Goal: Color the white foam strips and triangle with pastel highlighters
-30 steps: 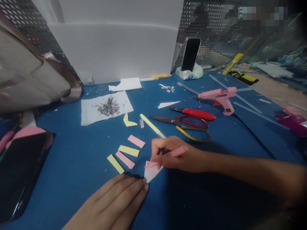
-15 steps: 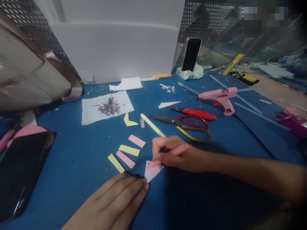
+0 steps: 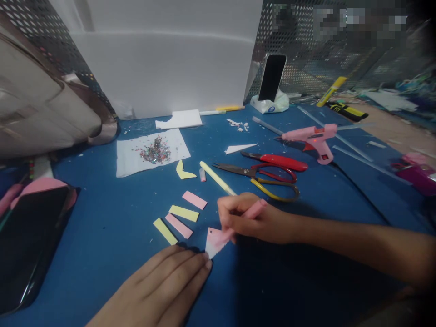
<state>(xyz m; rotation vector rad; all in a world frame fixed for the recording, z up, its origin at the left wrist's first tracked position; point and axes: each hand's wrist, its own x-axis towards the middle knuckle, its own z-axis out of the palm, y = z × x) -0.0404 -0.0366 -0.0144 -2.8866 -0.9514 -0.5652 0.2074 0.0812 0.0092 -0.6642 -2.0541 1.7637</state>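
My right hand (image 3: 252,219) grips a pink marker (image 3: 256,209), its tip end down on a small triangular white piece (image 3: 214,238). Pink colour covers the upper part of that piece, which has a dark dot at one corner and a jagged lower edge. Lying flat on the blue table, my left hand (image 3: 166,281) pins the triangle's lower corner with its fingertips. Several pink and yellow strips (image 3: 179,225) lie just beyond the left fingers. A pale yellow marker (image 3: 218,178) and a small marker cap (image 3: 202,175) rest behind my right hand.
Scissors (image 3: 254,172), a red-handled cutter (image 3: 284,162) and a pink glue gun (image 3: 311,136) lie at the right. White paper with glitter bits (image 3: 127,156) is at the left back. One phone (image 3: 37,245) lies near left; another phone (image 3: 272,77) stands behind.
My right hand has shifted slightly, tilting the pink marker and uncovering more of the triangle's pink area. My left hand stays in place.
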